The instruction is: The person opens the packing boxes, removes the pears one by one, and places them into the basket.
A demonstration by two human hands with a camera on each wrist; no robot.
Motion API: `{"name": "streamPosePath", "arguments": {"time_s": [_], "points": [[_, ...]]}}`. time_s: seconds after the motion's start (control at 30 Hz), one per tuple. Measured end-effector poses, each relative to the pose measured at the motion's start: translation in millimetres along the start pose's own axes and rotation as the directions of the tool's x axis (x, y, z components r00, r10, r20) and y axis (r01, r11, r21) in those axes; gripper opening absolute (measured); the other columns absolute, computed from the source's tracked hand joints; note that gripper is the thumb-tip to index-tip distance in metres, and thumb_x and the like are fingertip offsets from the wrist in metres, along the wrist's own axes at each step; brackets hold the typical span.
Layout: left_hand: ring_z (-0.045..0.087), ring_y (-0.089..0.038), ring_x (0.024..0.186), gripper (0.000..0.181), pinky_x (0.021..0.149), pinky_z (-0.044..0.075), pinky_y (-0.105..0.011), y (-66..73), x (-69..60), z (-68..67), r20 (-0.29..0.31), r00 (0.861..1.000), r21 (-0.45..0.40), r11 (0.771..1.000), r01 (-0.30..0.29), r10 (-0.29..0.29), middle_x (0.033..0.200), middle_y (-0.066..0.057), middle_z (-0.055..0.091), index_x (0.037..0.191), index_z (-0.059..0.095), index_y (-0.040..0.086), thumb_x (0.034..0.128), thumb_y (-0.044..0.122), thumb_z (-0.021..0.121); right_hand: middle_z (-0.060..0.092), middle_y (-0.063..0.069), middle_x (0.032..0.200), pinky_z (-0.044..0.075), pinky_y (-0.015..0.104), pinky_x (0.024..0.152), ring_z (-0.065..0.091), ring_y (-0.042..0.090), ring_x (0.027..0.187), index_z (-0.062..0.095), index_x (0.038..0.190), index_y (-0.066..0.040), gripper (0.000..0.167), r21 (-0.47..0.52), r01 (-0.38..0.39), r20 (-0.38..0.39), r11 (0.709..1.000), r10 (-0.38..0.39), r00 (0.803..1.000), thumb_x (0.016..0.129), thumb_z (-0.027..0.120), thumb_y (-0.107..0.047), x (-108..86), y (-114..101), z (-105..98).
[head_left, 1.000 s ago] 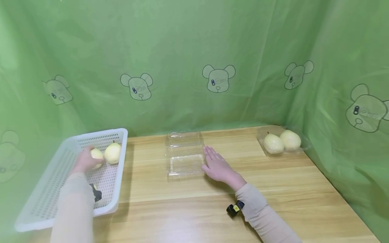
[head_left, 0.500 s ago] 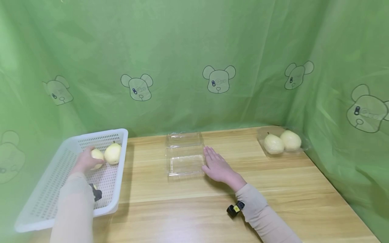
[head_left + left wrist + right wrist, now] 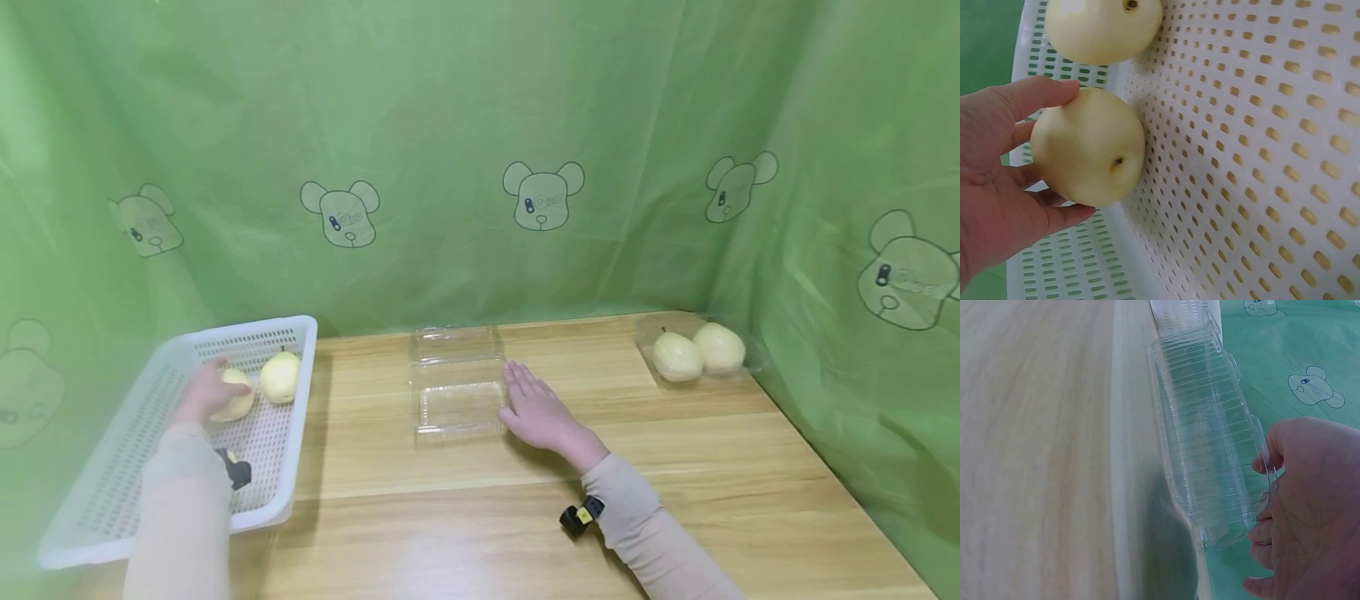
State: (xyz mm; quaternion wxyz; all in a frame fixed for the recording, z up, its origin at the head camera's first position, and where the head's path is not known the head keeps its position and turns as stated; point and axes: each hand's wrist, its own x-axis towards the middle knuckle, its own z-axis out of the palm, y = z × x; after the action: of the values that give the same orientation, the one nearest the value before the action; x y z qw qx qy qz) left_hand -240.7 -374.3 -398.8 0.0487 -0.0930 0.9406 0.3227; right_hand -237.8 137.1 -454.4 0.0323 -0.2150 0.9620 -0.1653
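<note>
My left hand (image 3: pixel 206 392) is in the white basket and holds a pale yellow pear (image 3: pixel 1088 147), with thumb and fingers spread around its sides. In the left wrist view the pear sits close to the perforated basket floor; whether it touches is hard to tell. Another pear (image 3: pixel 281 377) lies just beyond it, near the basket's right wall. My right hand (image 3: pixel 542 412) has its fingers extended along the right side of an opened clear plastic clamshell box (image 3: pixel 461 406). In the right wrist view its thumb and fingers touch the edge of that box (image 3: pixel 1207 431).
The white perforated basket (image 3: pixel 300 433) stands at the table's left. At the back right, two pears (image 3: pixel 677 357) sit in another clear plastic box (image 3: pixel 651 327). Green curtains (image 3: pixel 450 150) enclose the wooden table (image 3: pixel 390 517) at the back and sides.
My left hand has shifted slightly left and nearer with the pear, so a gap now shows between the two pears in the basket. My right hand has stayed by the box.
</note>
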Motion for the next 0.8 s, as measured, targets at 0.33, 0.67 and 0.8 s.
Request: {"name": "streamPosePath", "arguments": {"time_s": [0.33, 0.67, 0.8], "points": [[0.022, -0.061, 0.134, 0.081, 0.112, 0.023, -0.069, 6.7, -4.5, -7.2, -0.036, 0.999, -0.049, 0.999, 0.02, -0.022, 0.149, -0.043, 0.017, 0.147, 0.012, -0.014, 0.0892, 0.014, 0.06, 0.006, 0.019, 0.163, 0.016, 0.053, 0.124, 0.011, 0.038, 0.151, 0.01, 0.153, 0.004, 0.07, 0.006, 0.003, 0.013, 1.0, -0.003, 1.0, 0.101, 0.036, -0.035, -0.5, -1, -2], [0.02, -0.061, 0.136, 0.073, 0.111, 0.022, -0.071, 16.5, -11.3, -17.5, -0.086, 0.995, -0.11, 0.993, 0.041, -0.05, 0.152, -0.04, 0.016, 0.15, 0.011, -0.011, 0.0961, 0.018, 0.051, 0.006, 0.019, 0.163, 0.015, 0.054, 0.123, 0.01, 0.038, 0.151, 0.01, 0.153, 0.004, 0.071, 0.019, -0.003, 0.007, 1.0, 0.003, 1.0, 0.1, 0.037, -0.035, -0.6, -1, -2], [0.02, -0.061, 0.137, 0.071, 0.11, 0.022, -0.073, 19.6, -14.6, -21.3, -0.13, 0.99, -0.124, 0.992, 0.029, -0.045, 0.152, -0.04, 0.015, 0.151, 0.012, -0.008, 0.0981, 0.022, 0.049, 0.005, 0.018, 0.163, 0.015, 0.053, 0.124, 0.01, 0.038, 0.151, 0.009, 0.153, 0.003, 0.071, 0.011, -0.007, 0.013, 1.0, 0.007, 1.0, 0.101, 0.036, -0.036, 0.3, 0, -1]]}}
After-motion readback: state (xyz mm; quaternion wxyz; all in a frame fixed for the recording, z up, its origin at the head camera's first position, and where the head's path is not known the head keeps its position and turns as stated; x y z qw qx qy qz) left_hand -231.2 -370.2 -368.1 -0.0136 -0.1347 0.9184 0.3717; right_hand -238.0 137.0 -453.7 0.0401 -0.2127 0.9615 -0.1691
